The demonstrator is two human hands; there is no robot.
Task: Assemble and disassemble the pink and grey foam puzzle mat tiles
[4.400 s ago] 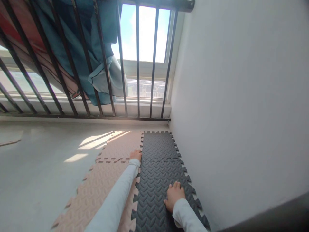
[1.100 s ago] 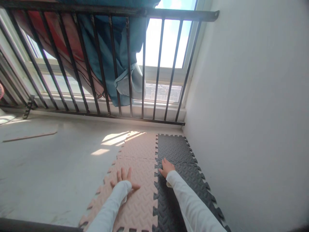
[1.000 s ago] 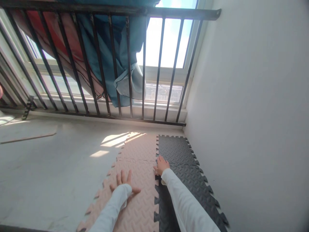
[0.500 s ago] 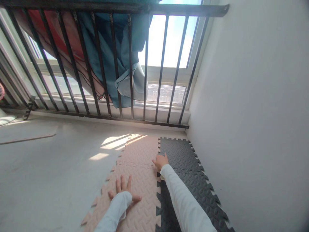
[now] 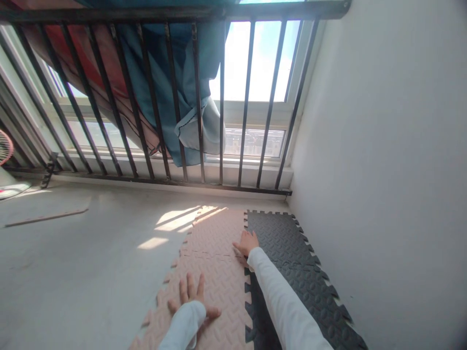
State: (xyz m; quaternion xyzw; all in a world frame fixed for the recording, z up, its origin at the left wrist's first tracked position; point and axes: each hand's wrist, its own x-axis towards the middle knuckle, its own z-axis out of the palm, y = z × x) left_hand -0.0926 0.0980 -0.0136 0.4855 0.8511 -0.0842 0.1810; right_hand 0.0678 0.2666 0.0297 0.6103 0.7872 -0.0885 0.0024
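My left hand (image 5: 195, 293) lies flat on the pink foam mat (image 5: 219, 282), palm down with its fingers spread. Further forward, my right hand (image 5: 247, 243) rests at the seam between the pink mat and the dark grey foam mat (image 5: 292, 272). Its thumb points left over the pink side, and the other fingers bend down onto the seam; their tips are partly hidden. Near me, toothed edges of the two colours sit apart from each other, while a cross seam joins the front and rear pink tiles. Neither hand lifts anything.
A white wall (image 5: 383, 146) runs along the right. Ahead stands a black metal railing (image 5: 182, 183) with blue and red cloth (image 5: 160, 87) hanging behind it. On the grey floor (image 5: 73, 272) lie a thin strip (image 5: 45, 218) and, far left, a fan (image 5: 5, 148).
The view has shifted slightly, so everything sits a little further right and lower. My right hand's fingers have drawn closer together at the seam. My left hand stays flat on the pink mat.
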